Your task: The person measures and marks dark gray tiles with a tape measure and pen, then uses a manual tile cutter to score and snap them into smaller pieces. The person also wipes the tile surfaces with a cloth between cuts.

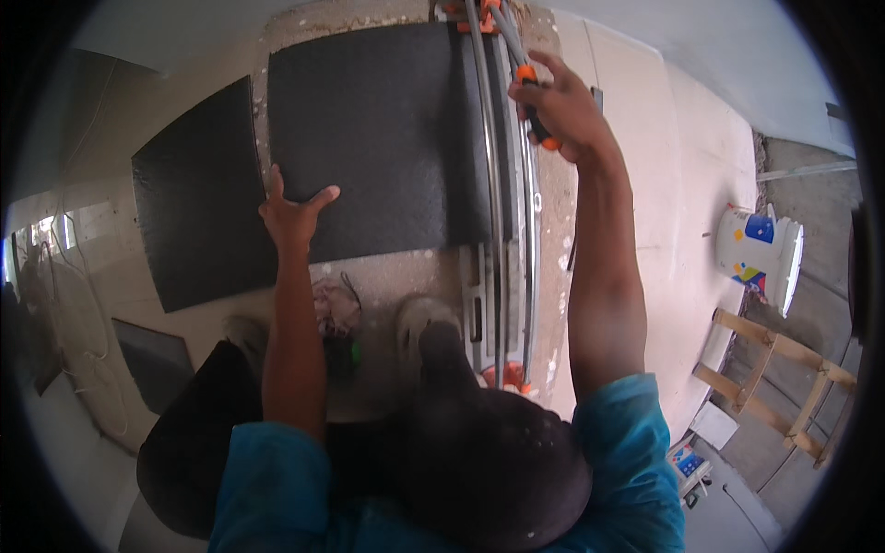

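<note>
A large dark grey tile [378, 129] lies in front of me, its right part under the two metal rails of a manual tile cutter [491, 166]. My right hand [564, 109] is closed round the cutter's black and orange handle [532, 120], near the far end of the rails. At the tile's left edge rests my left hand [293, 217], thumb and forefinger spread wide; its other fingers are partly hidden. Another dark tile piece [198, 198] lies just to the left.
Near my feet are a crumpled cloth or bag [336, 306] and a smaller dark tile piece [152, 359]. A white bucket [751, 249] lies tipped at the right, above a wooden frame [770, 382]. Loose cables [92, 355] hang or lie at the far left.
</note>
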Demonstrator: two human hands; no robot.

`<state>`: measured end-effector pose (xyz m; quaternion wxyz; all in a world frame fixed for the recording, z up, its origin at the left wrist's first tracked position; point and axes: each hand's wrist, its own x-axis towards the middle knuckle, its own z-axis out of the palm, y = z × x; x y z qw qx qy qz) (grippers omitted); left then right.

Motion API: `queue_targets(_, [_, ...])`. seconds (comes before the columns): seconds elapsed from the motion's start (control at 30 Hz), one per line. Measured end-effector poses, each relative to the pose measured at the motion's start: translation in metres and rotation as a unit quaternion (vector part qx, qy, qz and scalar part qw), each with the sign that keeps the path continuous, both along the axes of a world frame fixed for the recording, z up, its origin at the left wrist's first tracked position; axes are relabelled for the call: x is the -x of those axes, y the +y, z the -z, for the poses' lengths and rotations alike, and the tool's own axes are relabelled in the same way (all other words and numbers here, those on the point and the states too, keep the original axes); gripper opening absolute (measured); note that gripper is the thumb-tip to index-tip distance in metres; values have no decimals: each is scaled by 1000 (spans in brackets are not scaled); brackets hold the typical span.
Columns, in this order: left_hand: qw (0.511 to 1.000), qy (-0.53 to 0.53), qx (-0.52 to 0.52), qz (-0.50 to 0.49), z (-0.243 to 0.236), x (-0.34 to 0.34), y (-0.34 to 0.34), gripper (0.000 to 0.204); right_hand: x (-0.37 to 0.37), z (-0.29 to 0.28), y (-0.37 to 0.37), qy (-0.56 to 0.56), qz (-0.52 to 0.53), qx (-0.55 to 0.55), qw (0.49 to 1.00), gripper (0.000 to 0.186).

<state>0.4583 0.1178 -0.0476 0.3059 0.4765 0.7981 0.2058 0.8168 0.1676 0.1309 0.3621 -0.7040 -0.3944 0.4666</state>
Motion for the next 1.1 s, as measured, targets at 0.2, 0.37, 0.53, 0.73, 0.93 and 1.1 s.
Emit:
queue_targets(0.2, [998, 26, 58, -8, -18, -10, 6, 123, 9, 13, 0, -31, 23, 28, 999, 66])
queue_targets(0.37, [997, 24, 71, -34, -27, -16, 5, 120, 10, 24, -6, -69, 33, 3, 997, 62])
queue_targets(0.53, [997, 24, 71, -29, -30, -19, 6, 119, 8, 29, -8, -75, 32, 1, 997, 61])
queue_targets(0.73, [997, 8, 72, -29, -28, -16, 6, 121, 7, 33, -10, -72, 34, -15, 997, 60])
queue_targets(0.93, [995, 21, 92, -35, -33, -20, 6, 122, 8, 37, -13, -96, 32, -19, 995, 58])
queue_targets(1.1, [996, 25, 81, -34, -31, -20, 5, 123, 9, 42, -13, -127, 27, -30, 991, 55])
